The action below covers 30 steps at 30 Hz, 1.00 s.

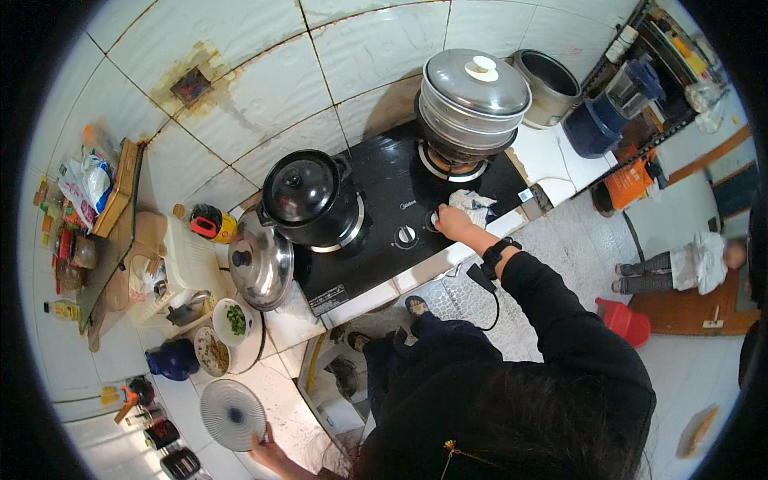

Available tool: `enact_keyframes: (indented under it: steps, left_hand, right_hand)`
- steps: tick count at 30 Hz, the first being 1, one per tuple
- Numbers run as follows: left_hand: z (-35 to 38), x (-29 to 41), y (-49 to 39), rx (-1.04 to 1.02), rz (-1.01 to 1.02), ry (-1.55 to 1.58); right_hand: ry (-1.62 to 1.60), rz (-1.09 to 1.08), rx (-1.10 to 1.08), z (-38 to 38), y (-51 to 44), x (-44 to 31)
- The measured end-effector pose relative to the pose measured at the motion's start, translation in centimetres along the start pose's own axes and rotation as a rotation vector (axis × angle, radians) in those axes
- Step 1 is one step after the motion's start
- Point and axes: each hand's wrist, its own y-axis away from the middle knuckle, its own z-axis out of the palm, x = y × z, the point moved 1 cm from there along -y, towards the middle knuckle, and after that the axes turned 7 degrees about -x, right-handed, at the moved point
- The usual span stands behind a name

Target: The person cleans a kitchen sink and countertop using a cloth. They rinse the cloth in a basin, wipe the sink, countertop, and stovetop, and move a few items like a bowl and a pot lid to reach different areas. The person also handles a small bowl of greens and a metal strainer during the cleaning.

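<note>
My right hand [454, 222] grips the right control knob [434, 221] of a black Midea gas cooktop [384, 204], beside a crumpled white cloth [474, 204]. The left knob [406, 234] is next to it. At the lower left, my left hand [268, 452] has its fingers on the rim of a round ribbed plate [233, 384] with a dark centre, over the white counter. On the left burner sits a lidded black pot [302, 189]. A metal steamer [474, 90] with its lid on stands on the right burner, where an orange glow shows below.
A steel lid [261, 264] leans beside the black pot. Nearby are a bowl of chopped greens [235, 322], a bowl of brown food [211, 351] and a dark blue jar [173, 360]. A rice cooker pot [546, 87] and blender [615, 108] stand right. Behind, another person [690, 264] stands near a red stool [624, 322].
</note>
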Motion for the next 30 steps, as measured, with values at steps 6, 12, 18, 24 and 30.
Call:
enact_keyframes:
  steps: [6,12,18,24,30]
  left_hand:
    - [-0.9,-4.9,8.6,-0.070,-0.118,0.101]
    - [-2.7,-7.1,12.0,-0.175,-0.156,0.185]
    - [-4.4,-8.7,14.9,-0.147,-0.344,0.169]
    - [-7.5,-12.3,18.3,-0.166,-0.402,0.248]
    - [-8.2,-14.3,20.1,-0.217,-0.474,0.212]
  right_hand:
    - [0.278,-0.298,0.113,0.2,0.4,1.1]
    - [0.337,-0.292,0.163,-0.1,0.8,0.7]
    - [0.118,-0.222,0.248,0.0,4.9,0.5]
    - [-0.010,-0.212,0.164,3.6,12.6,4.2]
    - [-0.022,-0.121,0.114,4.6,17.7,10.5]
